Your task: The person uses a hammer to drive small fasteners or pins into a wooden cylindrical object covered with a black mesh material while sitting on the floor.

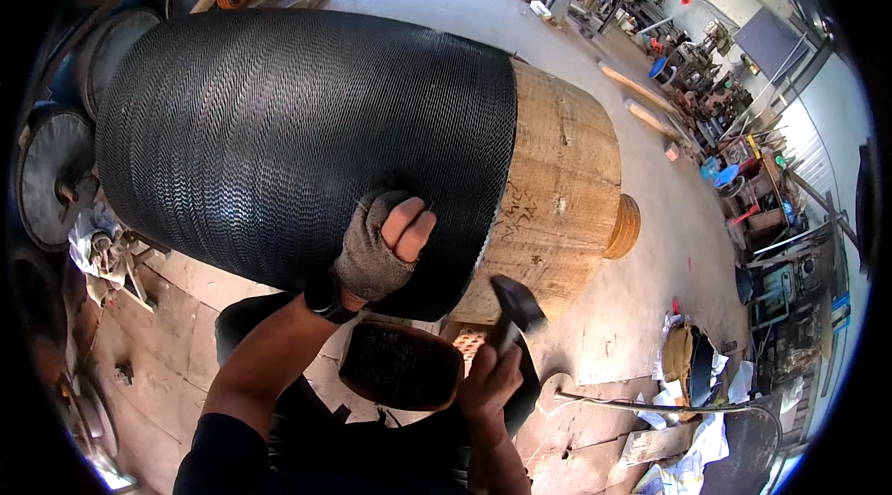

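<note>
A large wooden roller (567,175) lies across in front of me, most of its length covered by a black, finely ridged wrapping (307,114). Bare wood with faint handwritten marks shows at its right end. My left hand (383,244), in a grey fingerless glove, is closed against the black surface near the wrapping's right part. What its fingers hold, if anything, is hidden. My right hand (491,384) grips the handle of a hammer (517,305), whose dark head is up beside the lower edge of the bare wood. Below the roller, a dark brown block (401,365) sits between my legs.
An orange-brown stub (623,227) juts from the roller's right end. Dark round drums (58,177) crowd the left side. At lower right are a bent metal rod (669,404) and scattered paper (701,447). Tools and machine parts line the right wall; wooden beams (637,86) lie on the floor.
</note>
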Demonstrator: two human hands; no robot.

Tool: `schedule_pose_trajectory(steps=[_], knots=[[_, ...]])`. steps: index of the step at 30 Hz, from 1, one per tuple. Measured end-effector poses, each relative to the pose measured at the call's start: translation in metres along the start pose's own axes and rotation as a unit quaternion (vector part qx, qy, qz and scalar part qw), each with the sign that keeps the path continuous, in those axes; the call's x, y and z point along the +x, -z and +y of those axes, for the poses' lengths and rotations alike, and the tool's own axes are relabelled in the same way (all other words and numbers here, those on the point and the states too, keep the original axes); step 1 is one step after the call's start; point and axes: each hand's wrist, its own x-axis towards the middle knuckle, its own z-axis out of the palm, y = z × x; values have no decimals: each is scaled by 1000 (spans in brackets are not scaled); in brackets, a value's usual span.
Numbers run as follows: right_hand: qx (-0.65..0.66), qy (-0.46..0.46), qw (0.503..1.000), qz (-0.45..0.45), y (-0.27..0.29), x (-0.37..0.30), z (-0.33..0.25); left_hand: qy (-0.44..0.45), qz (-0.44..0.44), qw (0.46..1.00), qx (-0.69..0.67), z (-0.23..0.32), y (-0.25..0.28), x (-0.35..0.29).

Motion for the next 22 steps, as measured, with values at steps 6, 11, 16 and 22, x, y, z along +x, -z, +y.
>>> schedule_pose_trajectory(steps=[6,11,16,22], knots=[[-128,-71,989,-4,-13,27,-4,3,-9,1000,25,3,1,-1],[40,28,994,102,6,1,-9,6,-16,1000,12,5,0,7],[-121,-26,992,3,-9,23,10,-10,4,999,37,-6,-3,12],[-14,-119,992,-44,3,-5,23,5,4,999,54,2,-8,26]])
